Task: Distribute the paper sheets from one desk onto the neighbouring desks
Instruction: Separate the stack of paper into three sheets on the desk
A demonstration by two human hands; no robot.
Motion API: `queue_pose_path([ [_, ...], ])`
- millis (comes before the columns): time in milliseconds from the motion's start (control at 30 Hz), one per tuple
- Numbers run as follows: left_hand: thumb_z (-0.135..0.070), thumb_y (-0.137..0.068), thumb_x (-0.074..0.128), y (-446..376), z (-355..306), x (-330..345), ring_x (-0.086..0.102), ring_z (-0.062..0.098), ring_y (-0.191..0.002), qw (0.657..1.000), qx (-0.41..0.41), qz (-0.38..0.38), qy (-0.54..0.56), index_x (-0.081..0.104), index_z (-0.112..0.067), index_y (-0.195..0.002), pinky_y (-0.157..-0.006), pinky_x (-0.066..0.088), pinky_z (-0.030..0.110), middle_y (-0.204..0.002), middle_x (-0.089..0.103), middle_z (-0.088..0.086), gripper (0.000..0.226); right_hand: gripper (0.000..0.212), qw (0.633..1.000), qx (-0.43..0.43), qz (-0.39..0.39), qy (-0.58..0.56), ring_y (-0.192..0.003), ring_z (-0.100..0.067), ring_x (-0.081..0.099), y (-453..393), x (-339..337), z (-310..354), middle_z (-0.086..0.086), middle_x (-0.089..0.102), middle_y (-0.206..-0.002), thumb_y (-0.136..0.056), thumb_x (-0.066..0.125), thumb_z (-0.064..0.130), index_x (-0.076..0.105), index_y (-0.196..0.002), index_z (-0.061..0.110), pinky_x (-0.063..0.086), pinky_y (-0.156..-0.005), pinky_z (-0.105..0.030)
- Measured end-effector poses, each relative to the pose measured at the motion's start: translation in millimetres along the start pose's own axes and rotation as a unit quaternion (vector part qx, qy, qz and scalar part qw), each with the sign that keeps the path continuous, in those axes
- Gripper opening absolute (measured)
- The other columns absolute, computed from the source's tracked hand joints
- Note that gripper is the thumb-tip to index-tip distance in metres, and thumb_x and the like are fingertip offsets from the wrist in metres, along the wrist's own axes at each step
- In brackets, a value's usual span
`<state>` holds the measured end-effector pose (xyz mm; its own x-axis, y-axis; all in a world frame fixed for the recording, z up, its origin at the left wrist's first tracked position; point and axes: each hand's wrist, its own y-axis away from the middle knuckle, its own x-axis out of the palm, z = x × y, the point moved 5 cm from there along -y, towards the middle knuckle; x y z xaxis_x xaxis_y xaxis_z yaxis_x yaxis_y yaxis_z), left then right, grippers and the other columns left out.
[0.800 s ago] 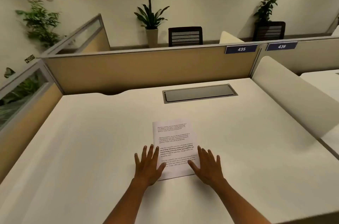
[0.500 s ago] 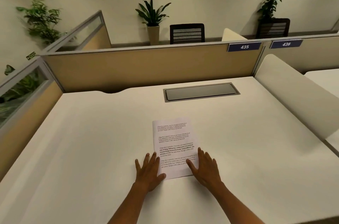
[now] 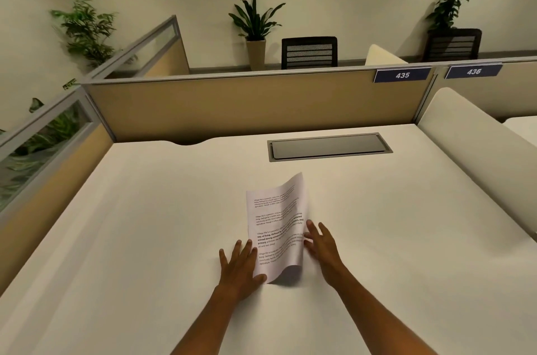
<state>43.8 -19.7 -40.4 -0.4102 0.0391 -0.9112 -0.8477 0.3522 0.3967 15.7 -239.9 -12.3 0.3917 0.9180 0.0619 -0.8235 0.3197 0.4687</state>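
Wide pale desk (image 3: 145, 238), bare but for the printed sheet (image 3: 276, 232) lying mid-width, toward the near edge. No containers in view. Sheet looks light, floppy, easily creased — right side curled up off the desk. Left hand (image 3: 239, 267) spread flat, pinning the left edge; right hand (image 3: 321, 247) open, fingers under the lifted edge. Best hold prob. that raised edge.

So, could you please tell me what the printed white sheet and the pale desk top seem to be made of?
The printed white sheet looks like thin matte paper: its right edge curls up off the surface, under the right hand. The pale desk top looks like smooth cream laminate, probably over board: even colour, soft sheen, no grain.
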Motion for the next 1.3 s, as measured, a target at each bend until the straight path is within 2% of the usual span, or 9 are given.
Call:
queue_pose_path([
  [133,-0.060,-0.093,0.036,1,-3,-1,-0.013,0.026,-0.151,1.000,-0.005,-0.002,0.003,0.004,-0.021,-0.155,-0.115,-0.012,0.061,-0.165,-0.010,0.001,0.080,0.078,0.996,0.016,-0.053,0.068,-0.121,-0.034,0.056,-11,-18,2,-0.014,0.051,-0.143,-0.086,0.068,0.043,0.031,-0.149,0.015,0.045,-0.102,-0.046],
  [267,-0.059,-0.093,0.037,2,-3,0,-0.013,0.026,-0.151,1.000,-0.007,0.000,0.006,0.005,-0.021,-0.155,-0.116,-0.011,0.061,-0.165,-0.009,0.001,0.080,0.040,0.970,-0.024,-0.096,0.224,-0.094,-0.023,0.064,-16,-40,0,-0.013,0.067,-0.123,-0.084,0.071,0.018,0.062,-0.121,0.008,0.051,-0.088,-0.033],
  [367,-0.057,-0.093,0.040,5,-4,1,-0.012,0.025,-0.151,0.999,-0.005,0.003,0.033,0.005,-0.020,-0.155,-0.117,-0.009,0.058,-0.165,-0.009,0.001,0.080,0.032,0.951,-0.017,-0.108,0.290,-0.099,-0.028,0.066,-17,-50,-6,-0.011,0.069,-0.116,-0.080,0.072,0.015,0.067,-0.110,0.006,0.053,-0.092,-0.039],
  [567,-0.046,-0.095,0.050,15,0,-4,-0.004,0.018,-0.152,0.974,-0.007,-0.048,0.219,0.008,-0.022,-0.155,-0.123,0.003,0.040,-0.165,-0.002,0.000,0.077,0.017,0.958,-0.008,-0.106,0.265,-0.098,-0.031,0.065,-12,-57,-14,-0.011,0.071,-0.102,-0.077,0.075,0.012,0.072,-0.093,0.004,0.053,-0.090,-0.041],
  [733,-0.036,-0.091,0.064,18,4,-24,0.016,0.021,-0.151,0.935,-0.040,-0.096,0.340,0.015,-0.017,-0.155,-0.122,0.019,0.037,-0.164,0.015,0.003,0.082,0.006,0.976,-0.049,-0.083,0.197,-0.076,-0.025,0.065,-2,-64,-3,-0.006,0.072,-0.076,-0.078,0.076,0.012,0.072,-0.073,0.013,0.051,-0.064,-0.031],
  [867,-0.030,-0.085,0.072,16,11,-38,0.035,0.030,-0.143,0.881,-0.076,-0.114,0.453,0.017,-0.012,-0.154,-0.115,0.034,0.041,-0.157,0.032,0.012,0.090,0.004,0.987,-0.074,-0.043,0.136,-0.078,-0.025,0.069,3,-66,8,-0.008,0.076,-0.084,-0.079,0.078,0.014,0.074,-0.080,0.013,0.056,-0.073,-0.037],
  [967,-0.027,-0.085,0.073,15,14,-43,0.054,0.032,-0.127,0.794,-0.108,-0.097,0.590,0.020,-0.010,-0.153,-0.106,0.045,0.043,-0.143,0.051,0.016,0.089,0.003,0.991,-0.094,-0.014,0.095,-0.080,-0.025,0.071,7,-66,19,-0.010,0.077,-0.089,-0.082,0.075,0.010,0.075,-0.085,0.011,0.058,-0.074,-0.039],
  [1133,-0.012,-0.097,0.055,13,4,-49,0.071,0.027,-0.097,0.682,-0.078,-0.057,0.725,0.065,-0.002,-0.111,-0.090,0.057,0.042,-0.119,0.069,0.018,0.021,0.007,0.991,-0.117,0.006,0.057,-0.074,-0.017,0.070,13,-65,37,-0.008,0.077,-0.090,-0.085,0.071,0.006,0.075,-0.088,0.012,0.055,-0.063,-0.025],
  [1300,-0.010,-0.096,0.055,10,-3,-59,0.074,0.022,-0.089,0.635,-0.060,-0.084,0.765,0.067,0.000,-0.107,-0.074,0.061,0.030,-0.106,0.074,0.011,0.019,0.009,0.988,-0.146,0.008,0.048,-0.076,-0.019,0.068,11,-67,51,-0.013,0.076,-0.093,-0.088,0.068,0.007,0.077,-0.090,0.009,0.055,-0.068,-0.030],
])
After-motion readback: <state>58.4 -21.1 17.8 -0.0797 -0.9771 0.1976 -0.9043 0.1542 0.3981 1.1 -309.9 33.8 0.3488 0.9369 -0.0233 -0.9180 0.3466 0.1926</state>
